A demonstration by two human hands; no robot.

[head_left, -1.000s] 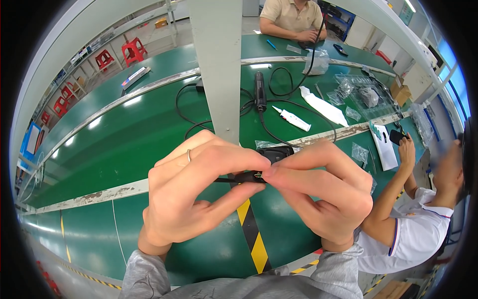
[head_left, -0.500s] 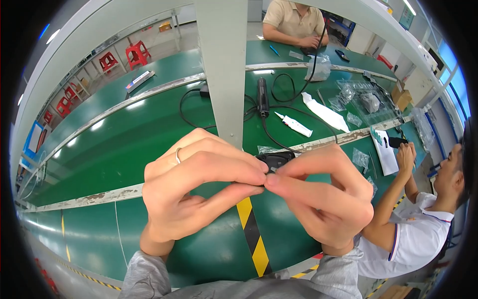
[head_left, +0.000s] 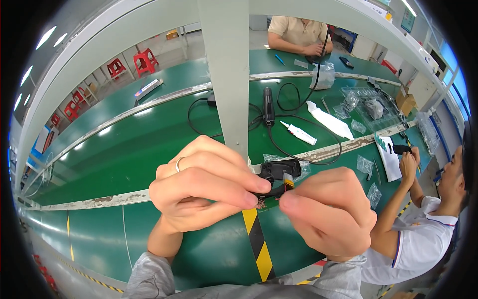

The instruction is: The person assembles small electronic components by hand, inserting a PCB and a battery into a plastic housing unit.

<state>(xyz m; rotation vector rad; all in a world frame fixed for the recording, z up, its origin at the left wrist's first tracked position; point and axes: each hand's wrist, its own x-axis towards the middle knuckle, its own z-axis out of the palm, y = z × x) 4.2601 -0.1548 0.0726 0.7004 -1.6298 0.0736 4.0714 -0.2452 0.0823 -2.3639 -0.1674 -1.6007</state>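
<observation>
Between my hands is a small curved black part (head_left: 274, 192) with a yellow-orange strip on it, perhaps a flat flex cable. My left hand (head_left: 206, 184), with a ring on one finger, pinches its left end between thumb and fingertips. At the strip end, my right hand (head_left: 331, 212) is closed in a pinch on the same part; its fingertips partly hide the hold. Just beyond the fingers, a black device housing (head_left: 281, 169) lies on the bench by a clear plastic bag (head_left: 303, 169).
A grey post (head_left: 226, 74) rises ahead. Past the rail lie a black cylindrical tool (head_left: 268, 105) with a cable, a white tube (head_left: 301, 133), a white paper sheet (head_left: 329, 119) and a clear tray (head_left: 373, 107). A co-worker (head_left: 418, 234) handles a black part at right; another person (head_left: 298, 37) sits opposite.
My fingertips have parted slightly, and the black part with its yellow-orange strip now shows between them. More of the housing beyond is visible. The whole view has shifted a little.
</observation>
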